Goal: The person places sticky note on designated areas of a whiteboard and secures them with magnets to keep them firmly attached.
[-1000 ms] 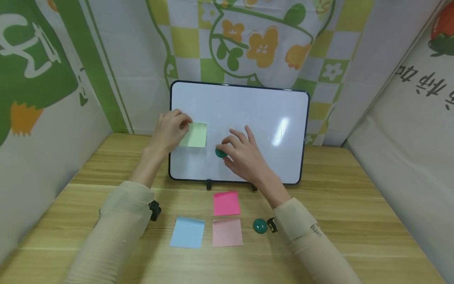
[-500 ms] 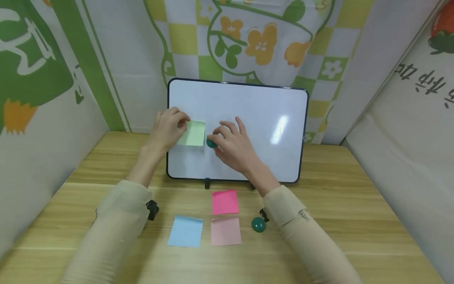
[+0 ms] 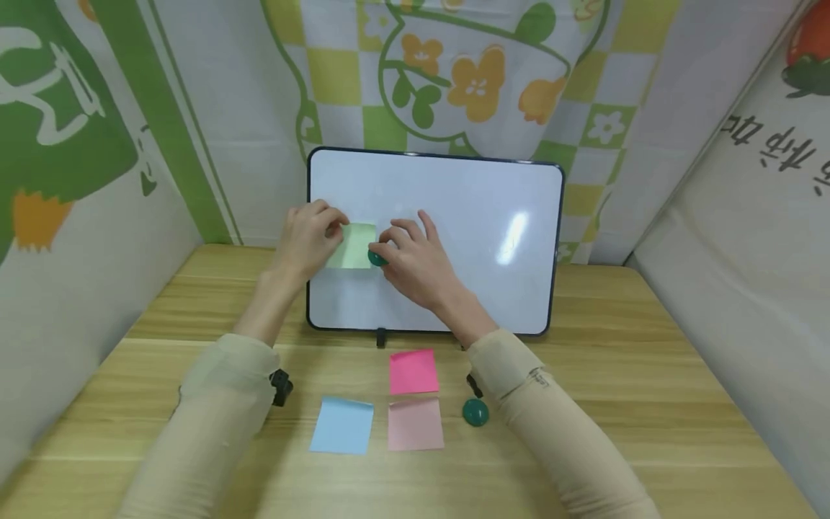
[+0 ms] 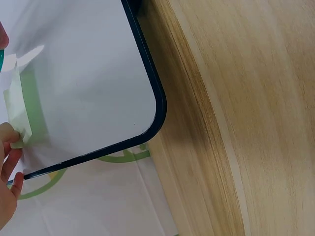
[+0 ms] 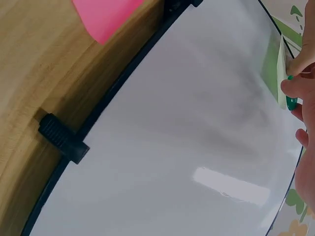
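- A small work nook around a desk (image 3: 648, 404) with a wood-grain top; whether in a home, office or studio cannot be told.
- Behind it, a cloth hanging (image 3: 480, 79) printed with green checks and orange flowers.
- A left panel (image 3: 71, 310) with bold green print and a right panel (image 3: 733, 231) with dark characters flank it.
- On the desk, office-style supplies: a whiteboard (image 3: 467, 223) and sticky notes (image 3: 413, 372).

I had the light-brown wood-grain table (image 3: 648, 404) spread wide from my distant seat, and there, behind it, the white fabric curtain (image 3: 333, 76) with green-and-yellow checks and bold orange flowers (image 3: 478, 83)! Far right, dark printed lettering (image 3: 781, 151) ran below a red-and-green printed fruit (image 3: 810, 47).
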Available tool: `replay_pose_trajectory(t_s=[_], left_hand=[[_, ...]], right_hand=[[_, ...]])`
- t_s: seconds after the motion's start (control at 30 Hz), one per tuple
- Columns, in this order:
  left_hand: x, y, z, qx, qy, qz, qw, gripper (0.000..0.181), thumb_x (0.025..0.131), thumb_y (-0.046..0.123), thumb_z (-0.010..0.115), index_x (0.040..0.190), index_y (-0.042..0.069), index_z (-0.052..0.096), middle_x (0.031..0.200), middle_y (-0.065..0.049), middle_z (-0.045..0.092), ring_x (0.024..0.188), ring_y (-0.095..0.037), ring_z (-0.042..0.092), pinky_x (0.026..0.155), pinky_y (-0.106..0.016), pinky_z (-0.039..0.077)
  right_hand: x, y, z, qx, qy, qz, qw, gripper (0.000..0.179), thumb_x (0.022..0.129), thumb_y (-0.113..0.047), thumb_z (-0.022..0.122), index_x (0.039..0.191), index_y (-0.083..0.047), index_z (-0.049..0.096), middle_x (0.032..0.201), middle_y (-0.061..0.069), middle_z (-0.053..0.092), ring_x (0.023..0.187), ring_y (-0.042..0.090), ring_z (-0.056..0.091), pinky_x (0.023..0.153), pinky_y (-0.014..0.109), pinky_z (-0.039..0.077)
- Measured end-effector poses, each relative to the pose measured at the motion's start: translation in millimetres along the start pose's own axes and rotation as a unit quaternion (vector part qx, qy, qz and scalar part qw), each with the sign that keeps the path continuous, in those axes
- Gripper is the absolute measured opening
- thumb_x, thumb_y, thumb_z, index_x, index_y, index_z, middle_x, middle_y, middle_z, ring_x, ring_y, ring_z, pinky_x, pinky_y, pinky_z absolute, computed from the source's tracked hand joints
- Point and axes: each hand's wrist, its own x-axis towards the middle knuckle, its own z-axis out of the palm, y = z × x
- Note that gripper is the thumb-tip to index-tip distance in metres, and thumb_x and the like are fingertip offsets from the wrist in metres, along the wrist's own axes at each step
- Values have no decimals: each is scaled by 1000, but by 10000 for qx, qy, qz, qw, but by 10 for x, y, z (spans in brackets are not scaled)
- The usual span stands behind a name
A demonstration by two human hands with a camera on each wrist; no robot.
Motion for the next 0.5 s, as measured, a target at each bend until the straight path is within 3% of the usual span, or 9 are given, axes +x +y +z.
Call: replay_pose_trajectory(t_s=[0.27, 0.5], left_hand=[[0, -50, 8, 22, 62, -9, 10000, 13, 86, -3, 66, 96, 3, 73, 92, -13, 65, 87, -32, 60, 85, -49, 41], [-1, -21, 31, -42, 37, 20, 10000, 13, 86, -3, 67, 96, 2, 73, 92, -14, 66, 86, -32, 60, 82, -48, 42]], right_hand=[[217, -70, -27, -71, 122, 21, 9999, 27, 91, -21, 70, 117, -23, 72, 118, -1, 68, 128, 27, 53, 118, 58, 27], [290, -101, 63, -288, 404, 210, 9985, 26, 91, -20, 69, 116, -23, 73, 117, -1, 70, 124, 26, 57, 116, 58, 31]])
